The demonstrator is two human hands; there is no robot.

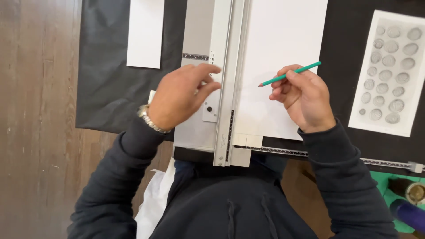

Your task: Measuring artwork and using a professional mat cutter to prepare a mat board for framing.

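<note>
Pencil (290,73) (green) in right hand (303,99); left hand (181,95) on ruler (228,79).

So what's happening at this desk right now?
A person in a dark hoodie sits at a drawing board. Their right hand holds a green pencil, its tip just over a white sheet. Their left hand, with a metal watch at the wrist, rests on the board's upright metal ruler. A shaded drawing of ovals lies to the right.
</note>
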